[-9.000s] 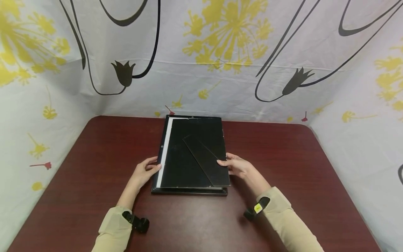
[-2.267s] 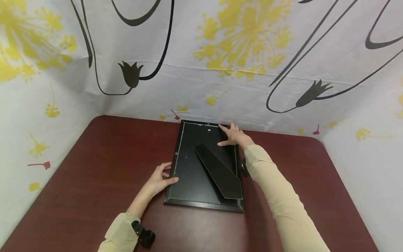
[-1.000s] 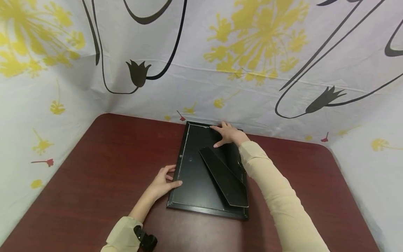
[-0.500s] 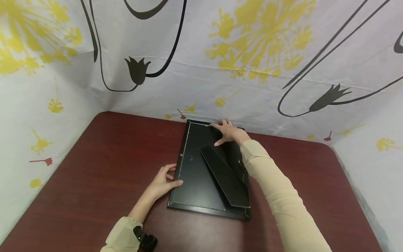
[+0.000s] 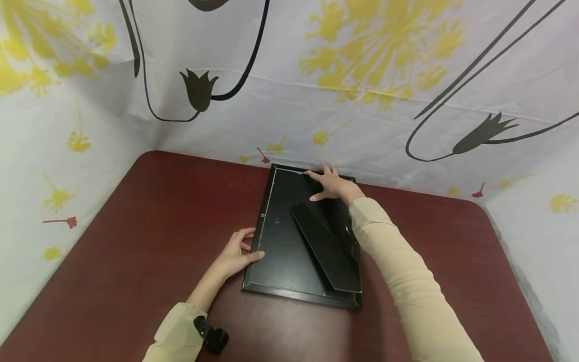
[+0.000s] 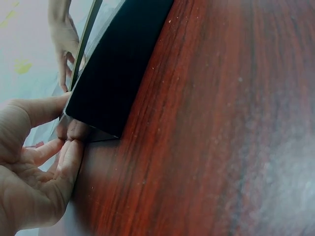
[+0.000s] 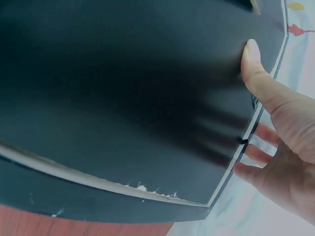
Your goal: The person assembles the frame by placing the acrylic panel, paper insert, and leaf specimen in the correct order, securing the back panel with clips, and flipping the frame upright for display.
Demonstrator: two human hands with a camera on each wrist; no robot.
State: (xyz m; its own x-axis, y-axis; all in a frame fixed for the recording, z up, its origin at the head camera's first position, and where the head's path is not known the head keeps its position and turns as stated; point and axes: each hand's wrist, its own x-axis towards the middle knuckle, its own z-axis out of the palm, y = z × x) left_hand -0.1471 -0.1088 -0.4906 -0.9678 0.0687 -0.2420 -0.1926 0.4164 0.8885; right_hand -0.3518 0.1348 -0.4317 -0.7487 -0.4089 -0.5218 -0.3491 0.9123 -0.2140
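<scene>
A black picture frame (image 5: 282, 241) lies face down on the table, its backing board sitting inside the rim. The easel leg (image 5: 325, 246) on the back slants up a little from the board. My left hand (image 5: 235, 257) grips the frame's left side, thumb on top and fingers at the outer edge. At the far edge is my right hand (image 5: 332, 186), fingers over the rim and thumb above the board. In the right wrist view a small black tab (image 7: 243, 141) shows at the rim close to those fingers. White chips (image 7: 142, 189) mark the rim's inner line.
The dark red wooden table (image 5: 181, 211) carries the frame near its back edge. Behind it hangs a white cloth (image 5: 271, 110) with yellow flowers and dark tulips, close to my right fingers. A black wrist camera (image 5: 214, 339) sits on the left sleeve.
Nine seconds ago the backing board lay skewed over the frame, with a white strip showing; now it sits within the rim. My right hand moved from the right side to the far edge.
</scene>
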